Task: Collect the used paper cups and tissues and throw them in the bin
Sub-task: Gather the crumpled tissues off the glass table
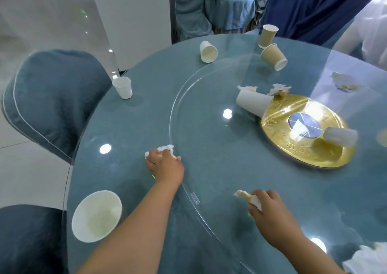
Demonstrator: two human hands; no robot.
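Note:
My left hand (164, 165) grips a crumpled white tissue (167, 148) at the rim of the glass turntable (182, 98). My right hand (270, 208) holds a stained tissue (244, 195) nearer the front. Several paper cups are scattered: an upright white cup (97, 216) at the near left, a small white cup (123, 87) by the chair, a tipped white cup (207, 51), two brown cups (268, 35) (274, 56) at the back, a tipped white cup (254, 103) and another (341, 136) on the gold plate (293, 148). More tissues (279, 89) (345, 81) (366, 259) lie about.
A round blue table (134, 127) carries everything. Blue covered chairs (50, 98) (29, 240) stand on the left. Draped blue cloth and more chairs (219, 7) crowd the back. A person in white (368, 28) is at the far right. No bin is in view.

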